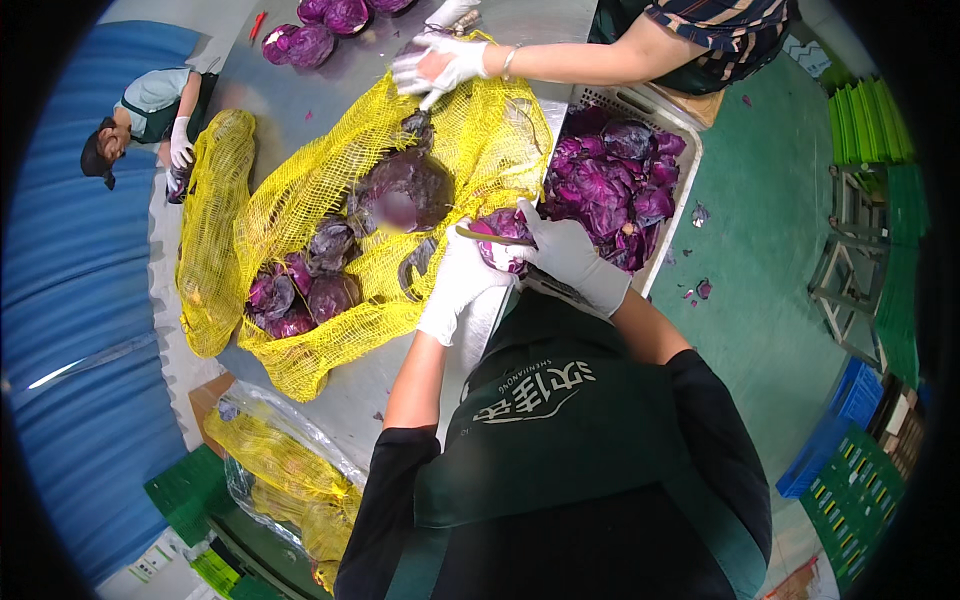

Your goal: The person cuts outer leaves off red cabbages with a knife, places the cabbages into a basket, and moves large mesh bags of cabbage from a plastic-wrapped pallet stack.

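Note:
My left hand [466,274], in a white glove, grips a red cabbage [499,259] from its left side. White cut surface shows among the purple leaves. Across the cabbage lies a narrow, slightly curved knife [495,237]; its far end passes by my left thumb. My gloved right hand [574,255] closes around the knife's right end, its fingers against the cabbage and partly hiding both. Left of my hands, an opened yellow mesh sack [292,360] spreads over the metal table [337,416], with several dark red cabbages [334,296] in it.
A plastic crate [694,169] of purple cabbage leaves [600,180] stands at right. A co-worker's gloved hand [450,64] reaches onto the sack; another person [154,112] works across the table. A full mesh sack [217,232], trimmed cabbages [307,45] and a red tool [257,25] lie farther off.

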Action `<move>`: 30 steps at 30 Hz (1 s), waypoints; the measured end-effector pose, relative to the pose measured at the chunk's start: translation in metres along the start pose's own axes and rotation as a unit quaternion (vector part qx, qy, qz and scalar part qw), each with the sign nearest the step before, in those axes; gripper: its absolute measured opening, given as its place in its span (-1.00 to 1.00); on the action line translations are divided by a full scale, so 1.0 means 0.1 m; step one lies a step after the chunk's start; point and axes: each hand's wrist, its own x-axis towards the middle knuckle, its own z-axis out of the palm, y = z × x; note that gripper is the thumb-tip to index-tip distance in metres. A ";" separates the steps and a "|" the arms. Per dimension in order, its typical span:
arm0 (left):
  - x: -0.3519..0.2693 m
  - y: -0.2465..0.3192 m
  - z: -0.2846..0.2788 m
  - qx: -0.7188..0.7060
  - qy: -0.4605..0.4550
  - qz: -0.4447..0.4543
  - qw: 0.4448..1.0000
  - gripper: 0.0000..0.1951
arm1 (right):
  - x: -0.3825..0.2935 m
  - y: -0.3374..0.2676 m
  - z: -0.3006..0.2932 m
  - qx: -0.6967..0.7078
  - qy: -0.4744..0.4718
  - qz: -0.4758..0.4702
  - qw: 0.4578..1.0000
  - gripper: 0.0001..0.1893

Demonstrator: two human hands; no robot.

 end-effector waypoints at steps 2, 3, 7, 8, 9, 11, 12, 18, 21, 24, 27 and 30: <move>0.03 0.11 -0.03 0.033 -0.024 -0.009 0.999 -0.15 | 0.03 0.04 0.01 -0.001 0.001 -0.015 1.000 -0.10; 0.03 0.14 -0.04 0.024 -0.029 -0.012 0.999 -0.16 | 0.04 0.04 0.00 0.002 -0.001 -0.016 1.000 -0.12; 0.02 0.04 -0.04 -0.026 -0.020 -0.017 0.999 -0.15 | 0.14 -0.02 -0.12 0.016 0.000 0.001 1.000 -0.37; -0.02 0.00 -0.02 -0.015 -0.006 -0.005 1.000 -0.12 | 0.17 -0.05 -0.15 0.021 0.003 0.011 1.000 -0.46; -0.06 0.01 -0.03 -0.004 0.007 0.008 1.000 -0.09 | 0.22 -0.05 -0.16 0.038 0.022 0.032 0.999 -0.54; -0.14 -0.10 0.02 0.042 0.023 0.053 0.997 0.04 | 0.33 -0.02 -0.19 0.072 0.060 0.074 0.993 -0.65; -0.17 -0.11 0.01 0.065 0.030 0.083 0.994 0.05 | 0.36 0.06 -0.13 0.046 0.108 0.052 0.992 -0.66; -0.26 -0.46 0.02 -0.030 0.042 0.096 0.994 0.11 | 0.13 0.75 0.09 0.076 0.256 0.161 0.950 -0.75; -0.34 -0.34 0.19 -0.079 0.111 0.019 0.990 0.06 | -0.07 0.44 -0.19 0.049 0.109 0.261 0.958 -0.30; -0.32 0.12 0.27 -0.184 0.144 -0.045 0.971 -0.01 | -0.25 0.15 0.03 0.175 0.091 0.195 0.961 -0.24; -0.29 0.25 0.36 -0.190 0.184 -0.083 0.961 -0.04 | -0.32 -0.08 0.30 0.235 0.105 0.152 0.954 -0.23; -0.24 0.25 0.38 0.001 0.223 -0.070 0.972 -0.04 | -0.23 -0.15 0.27 0.195 0.066 0.193 0.959 -0.31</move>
